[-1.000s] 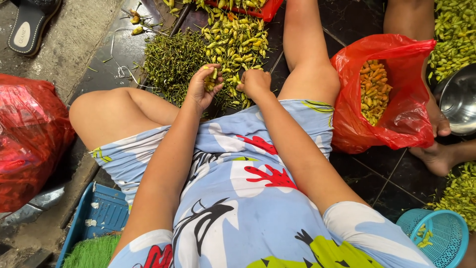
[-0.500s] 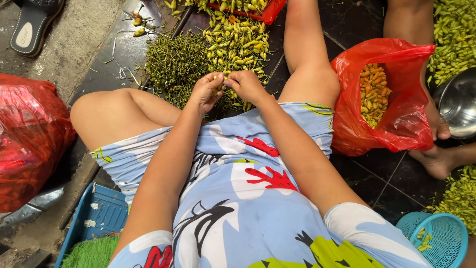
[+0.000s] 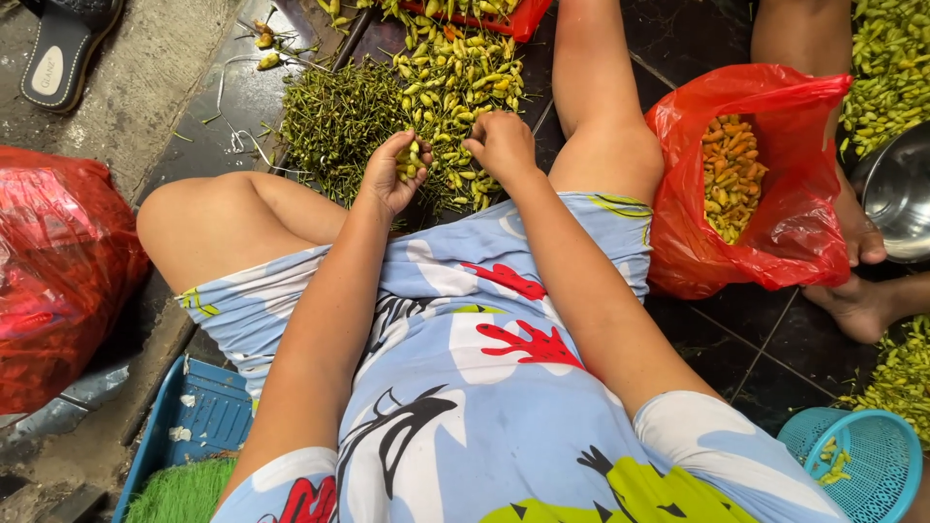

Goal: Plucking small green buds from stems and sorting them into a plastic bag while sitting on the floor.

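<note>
Right now your left hand (image 3: 392, 174) cups a few small yellow-green chillies (image 3: 413, 161), fingers curled around them. Your right hand (image 3: 502, 145) is loosely closed, knuckles up, resting on the chilli pile (image 3: 455, 77) on the dark floor (image 3: 746, 339) between your knees. Just left of the pile lies a heap of green stems (image 3: 334, 121). Beside your right knee sits a red bag (image 3: 775, 194) of orange chillies.

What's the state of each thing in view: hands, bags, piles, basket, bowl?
left hand: cupped, holding a few chilies
right hand: closed, on the chili pile
stem pile: loose heap on the floor
open bag: open, part full of orange chilies
left bag: closed, full
basket: upright, nearly empty
bowl: upright, contents unseen
</note>
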